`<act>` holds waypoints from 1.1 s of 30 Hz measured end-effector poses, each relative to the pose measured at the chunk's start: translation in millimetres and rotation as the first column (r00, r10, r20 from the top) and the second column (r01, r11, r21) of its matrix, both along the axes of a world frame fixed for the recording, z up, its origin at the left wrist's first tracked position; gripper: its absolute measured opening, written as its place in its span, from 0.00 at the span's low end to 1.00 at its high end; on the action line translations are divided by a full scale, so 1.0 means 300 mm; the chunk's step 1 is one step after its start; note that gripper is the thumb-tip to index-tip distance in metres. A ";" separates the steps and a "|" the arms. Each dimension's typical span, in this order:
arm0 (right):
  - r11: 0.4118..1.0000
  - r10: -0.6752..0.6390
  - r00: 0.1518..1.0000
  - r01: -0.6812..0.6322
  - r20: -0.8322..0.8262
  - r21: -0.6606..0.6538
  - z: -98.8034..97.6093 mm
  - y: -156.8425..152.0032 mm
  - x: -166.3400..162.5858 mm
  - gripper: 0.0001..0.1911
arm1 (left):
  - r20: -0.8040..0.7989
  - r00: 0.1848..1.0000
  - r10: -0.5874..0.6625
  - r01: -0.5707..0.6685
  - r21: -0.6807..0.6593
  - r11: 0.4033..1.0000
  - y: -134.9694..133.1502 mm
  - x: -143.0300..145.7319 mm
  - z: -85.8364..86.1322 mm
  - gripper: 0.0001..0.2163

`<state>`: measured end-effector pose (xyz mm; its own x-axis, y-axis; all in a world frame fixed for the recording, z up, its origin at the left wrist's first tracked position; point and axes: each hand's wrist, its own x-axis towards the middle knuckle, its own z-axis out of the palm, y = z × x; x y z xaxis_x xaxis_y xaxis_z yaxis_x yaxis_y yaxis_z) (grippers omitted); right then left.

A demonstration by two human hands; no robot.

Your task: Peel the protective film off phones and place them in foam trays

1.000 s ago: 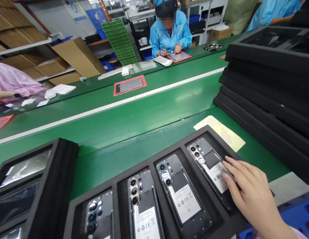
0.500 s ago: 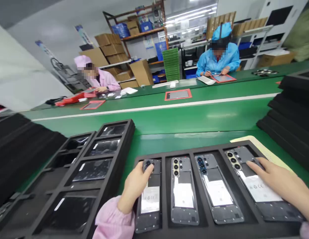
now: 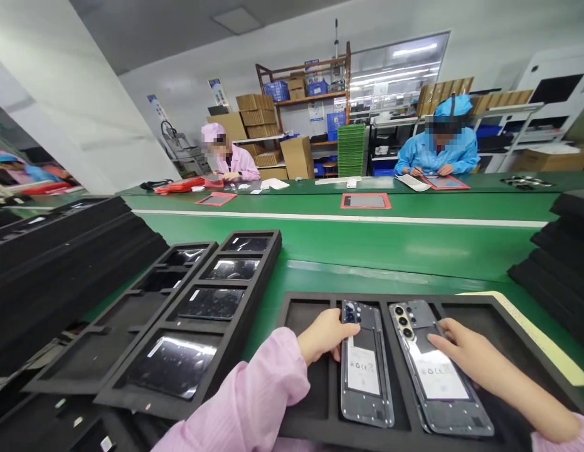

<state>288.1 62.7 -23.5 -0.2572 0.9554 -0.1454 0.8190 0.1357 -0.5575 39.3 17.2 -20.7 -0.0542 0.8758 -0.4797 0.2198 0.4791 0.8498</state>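
Holding phones, screen trays left, yellow sheet right

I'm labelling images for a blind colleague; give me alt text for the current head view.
The left hand grips a phone, the right hand another phone, inner backs exposed, over a black foam tray. To the left, a second tray holds glossy dark panels; across a green bench are co-workers in pink and blue.
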 end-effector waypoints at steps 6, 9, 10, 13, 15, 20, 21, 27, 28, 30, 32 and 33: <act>0.995 -0.095 0.990 0.096 0.100 -0.008 -0.008 0.021 -0.029 0.12 | -0.034 0.993 -0.111 0.106 -0.129 0.986 0.052 0.013 -0.002 0.06; 0.985 -0.153 0.988 0.155 0.031 -0.080 -0.001 0.027 -0.036 0.13 | -0.013 0.992 -0.126 0.122 -0.161 0.979 0.067 0.006 0.013 0.09; 0.978 -0.174 0.985 0.172 -0.004 -0.116 0.000 0.026 -0.038 0.13 | -0.006 0.992 -0.127 0.124 -0.165 0.979 0.071 0.002 0.017 0.10; 0.951 -0.231 0.964 0.196 -0.128 -0.239 0.006 0.018 -0.042 0.07 | 0.022 0.993 -0.119 0.121 -0.152 0.981 0.080 -0.007 0.024 0.11; 0.935 -0.255 0.943 0.185 -0.213 -0.303 0.013 0.015 -0.046 0.04 | 0.046 0.995 -0.091 0.096 -0.129 0.987 0.082 -0.003 0.026 0.10; 0.919 -0.285 0.859 0.119 -0.426 -0.375 0.019 0.010 -0.066 0.05 | 0.193 0.981 0.030 -0.023 -0.042 0.999 0.062 0.068 0.009 0.03; 0.914 -0.296 0.834 0.106 -0.466 -0.390 0.016 0.007 -0.070 0.05 | 0.229 0.972 0.057 -0.053 -0.023 0.998 0.054 0.087 0.000 0.03; 0.895 -0.388 0.650 0.095 -0.654 -0.437 0.031 -0.023 -0.063 0.08 | 0.384 0.901 0.202 -0.256 0.095 0.962 0.009 0.107 -0.016 0.05; 0.898 -0.394 0.615 0.099 -0.683 -0.429 0.042 -0.031 -0.064 0.09 | 0.409 0.887 0.213 -0.285 0.121 0.951 0.004 0.099 -0.008 0.07; 0.910 -0.386 0.551 0.096 -0.740 -0.402 0.063 -0.050 -0.081 0.11 | 0.463 0.858 0.222 -0.332 0.170 0.928 -0.003 0.087 0.013 0.10; 0.928 -0.354 0.498 0.083 -0.791 -0.363 0.074 -0.077 -0.129 0.16 | 0.515 0.827 0.224 -0.369 0.199 0.908 -0.008 0.089 0.028 0.13; 0.938 -0.332 0.476 0.078 -0.814 -0.337 0.073 -0.092 -0.162 0.19 | 0.541 0.811 0.224 -0.385 0.204 0.900 -0.010 0.095 0.031 0.15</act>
